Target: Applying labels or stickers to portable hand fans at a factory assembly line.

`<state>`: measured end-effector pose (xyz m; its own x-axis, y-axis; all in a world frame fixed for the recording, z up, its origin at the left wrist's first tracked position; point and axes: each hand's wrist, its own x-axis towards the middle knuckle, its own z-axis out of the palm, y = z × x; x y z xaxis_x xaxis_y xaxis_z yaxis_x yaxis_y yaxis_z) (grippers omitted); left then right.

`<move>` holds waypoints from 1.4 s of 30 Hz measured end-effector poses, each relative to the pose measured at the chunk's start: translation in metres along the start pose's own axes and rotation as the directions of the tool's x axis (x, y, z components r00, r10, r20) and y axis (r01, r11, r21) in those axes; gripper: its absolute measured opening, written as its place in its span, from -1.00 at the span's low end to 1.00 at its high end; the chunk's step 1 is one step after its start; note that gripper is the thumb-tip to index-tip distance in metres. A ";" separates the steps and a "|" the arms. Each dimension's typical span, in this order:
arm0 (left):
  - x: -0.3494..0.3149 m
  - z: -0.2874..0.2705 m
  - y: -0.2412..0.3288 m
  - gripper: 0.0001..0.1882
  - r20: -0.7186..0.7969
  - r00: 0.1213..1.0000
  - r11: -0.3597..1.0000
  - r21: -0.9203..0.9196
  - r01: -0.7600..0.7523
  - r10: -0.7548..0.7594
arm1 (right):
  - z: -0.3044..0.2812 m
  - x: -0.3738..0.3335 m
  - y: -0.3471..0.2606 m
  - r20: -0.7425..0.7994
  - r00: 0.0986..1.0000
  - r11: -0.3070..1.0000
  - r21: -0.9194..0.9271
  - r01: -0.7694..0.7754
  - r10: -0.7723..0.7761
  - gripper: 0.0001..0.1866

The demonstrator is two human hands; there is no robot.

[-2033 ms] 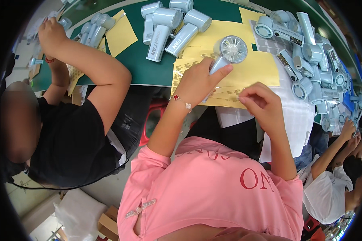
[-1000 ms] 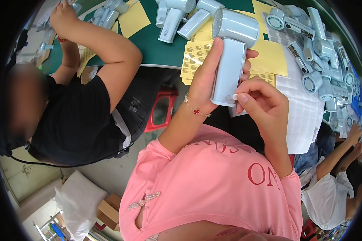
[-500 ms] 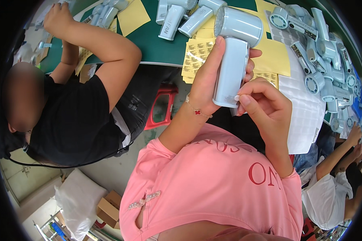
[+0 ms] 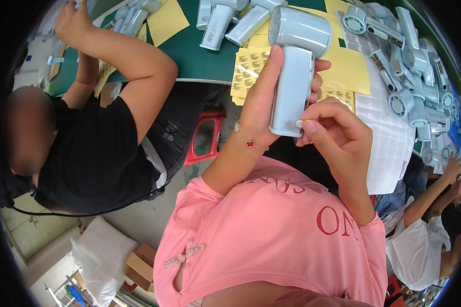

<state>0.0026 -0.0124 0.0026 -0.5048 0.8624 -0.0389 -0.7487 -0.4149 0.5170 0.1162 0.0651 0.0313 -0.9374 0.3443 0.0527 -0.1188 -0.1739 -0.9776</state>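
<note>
A light-blue handheld fan [image 4: 292,82] stands nearly upright in front of me, its round head at the top. My left hand [image 4: 264,100] is wrapped around the handle, thumb along its left side and fingertips showing at the right. Small grey print [image 4: 292,124] marks the lower end of the handle. My right hand [image 4: 338,128] is closed in a pinch at that lower right corner, its thumb tip right beside the print. A tiny whitish spot shows at the thumb tip; whether it is a nail or a held piece, I cannot tell.
Yellow label sheets [image 4: 248,71] lie on the green table [image 4: 210,66] behind the fan. More fans [image 4: 217,25] rest at the far edge, and a large pile [image 4: 415,61] is at the right. A co-worker in black [image 4: 92,148] sits at left, near a red stool [image 4: 205,135].
The fan and my left hand have shifted slightly left, and the fan has turned a little. My right hand keeps its pinch at the lower corner.
</note>
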 end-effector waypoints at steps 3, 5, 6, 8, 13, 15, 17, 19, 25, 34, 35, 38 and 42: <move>-0.001 -0.001 0.000 -0.28 -0.008 1.000 1.000 0.001 0.011 -0.011 | 0.001 0.001 0.001 -0.014 1.000 1.000 -0.016 0.011 -0.011 -0.90; -0.001 -0.002 0.000 -0.29 -0.003 1.000 1.000 -0.016 0.002 -0.002 | 0.002 0.001 0.001 -0.027 1.000 1.000 -0.024 0.011 -0.011 -0.89; -0.001 -0.002 -0.001 -0.29 -0.008 1.000 1.000 -0.019 0.009 -0.009 | 0.002 0.001 0.001 -0.035 0.999 0.999 -0.033 0.011 -0.013 -0.89; -0.001 -0.003 -0.001 -0.29 0.013 1.000 0.999 -0.034 0.004 -0.004 | 0.002 0.001 0.001 -0.036 0.999 0.998 -0.062 0.012 -0.014 -0.90; 0.000 -0.005 -0.001 -0.30 0.015 1.000 0.999 -0.039 0.006 -0.006 | 0.002 0.001 0.001 -0.039 0.999 0.995 -0.096 0.029 -0.033 -0.91; 0.000 -0.005 0.000 -0.29 0.033 0.999 0.999 -0.029 0.020 -0.019 | 0.002 0.002 0.001 -0.039 0.999 0.990 -0.138 0.031 -0.037 -0.91; 0.000 -0.005 -0.001 -0.29 0.037 0.999 0.999 -0.042 0.007 -0.006 | 0.002 0.001 0.001 -0.045 0.998 0.990 -0.139 0.032 -0.039 -0.91; 0.000 -0.004 -0.001 -0.29 0.036 0.999 0.999 -0.045 0.001 0.000 | 0.003 0.000 0.001 -0.054 0.998 0.988 -0.152 0.033 -0.042 -0.91; -0.004 -0.001 -0.005 -0.26 0.016 1.000 0.996 -0.088 -0.011 0.012 | 0.005 -0.002 0.001 -0.046 0.980 0.890 -0.429 0.156 -0.194 -0.90; -0.012 0.002 -0.003 -0.21 0.074 0.994 0.996 -0.028 -0.084 0.086 | 0.000 -0.007 -0.003 -0.059 0.998 0.996 -0.083 0.024 -0.029 -0.90; -0.014 0.002 -0.002 -0.20 0.109 0.992 0.990 -0.127 -0.054 0.068 | -0.004 -0.005 -0.004 -0.154 0.988 1.000 -0.002 0.006 -0.006 -0.89; -0.016 0.002 0.003 -0.20 0.106 0.989 0.989 -0.119 -0.089 0.102 | -0.007 -0.009 -0.006 -0.113 0.989 0.993 0.056 0.102 -0.095 -0.87; -0.015 0.003 0.005 -0.24 -0.033 0.999 0.999 -0.035 -0.038 0.037 | 0.001 -0.017 -0.001 0.499 0.767 0.443 -0.628 0.640 -0.403 -0.86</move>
<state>0.0078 -0.0264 0.0078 -0.5461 0.8364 -0.0482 -0.7437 -0.4575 0.4874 0.1321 0.0588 0.0317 -0.8349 -0.1261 0.5357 -0.4474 0.7225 -0.5272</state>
